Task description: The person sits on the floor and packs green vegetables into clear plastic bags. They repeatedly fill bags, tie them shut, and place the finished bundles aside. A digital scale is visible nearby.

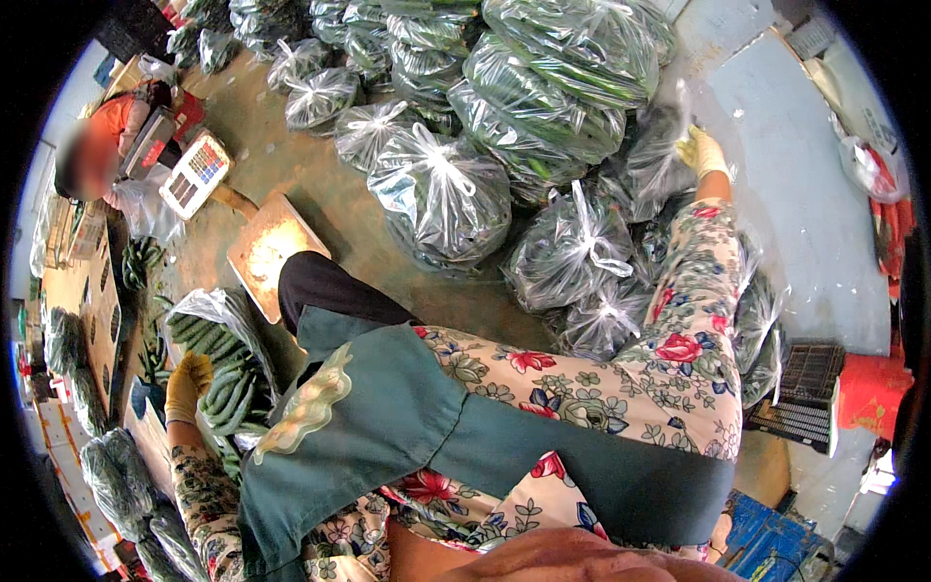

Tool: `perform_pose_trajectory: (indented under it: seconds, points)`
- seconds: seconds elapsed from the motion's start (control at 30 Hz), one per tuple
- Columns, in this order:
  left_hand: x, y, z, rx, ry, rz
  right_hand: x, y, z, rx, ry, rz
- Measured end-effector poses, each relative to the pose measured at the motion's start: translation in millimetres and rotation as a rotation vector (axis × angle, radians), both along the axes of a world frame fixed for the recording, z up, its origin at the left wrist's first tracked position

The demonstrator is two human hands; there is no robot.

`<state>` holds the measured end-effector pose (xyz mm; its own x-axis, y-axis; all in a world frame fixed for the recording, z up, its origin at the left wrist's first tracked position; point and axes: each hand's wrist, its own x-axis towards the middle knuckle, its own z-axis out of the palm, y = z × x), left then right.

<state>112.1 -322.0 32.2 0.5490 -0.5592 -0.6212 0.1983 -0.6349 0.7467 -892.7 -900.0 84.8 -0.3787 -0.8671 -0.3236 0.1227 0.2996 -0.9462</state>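
My right hand (706,155), in a pale yellow glove, reaches out to the far right. Its fingers are closed on the top of a clear plastic bag (658,160) at the edge of the pile, and the bag is smeared by motion. Low on the left, my left hand (189,386), also gloved, is at the side of an open clear bag (254,325) full of green cucumbers (231,383). Its fingers are curled in against the cucumbers and the bag's edge; what they grip is hidden.
Knotted bags of green produce (441,194) are heaped in front of me. A platform scale (276,247) with a display (197,175) stands left of centre. Another person (116,136) bends at the far left. Black crates (805,393) stand at the right.
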Motion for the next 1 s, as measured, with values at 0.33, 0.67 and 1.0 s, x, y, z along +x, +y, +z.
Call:
perform_pose_trajectory:
  seconds: [0.33, 0.67, 1.0]
  points:
    - [18.0, 37.5, -11.8, 0.093, -0.124, -0.389, 131.3, 82.3, -117.4, -0.318, -0.150, 0.072]
    - [-75.8, 24.3, -66.2, -0.242, 0.471, -0.091, 404.5, 195.3, 20.7, -0.679, 0.119, 0.606]
    - [-181.2, 185.3, -70.9, -0.227, 0.166, 0.544, 663.4, 309.1, 56.3, -0.527, -0.072, 1.833]
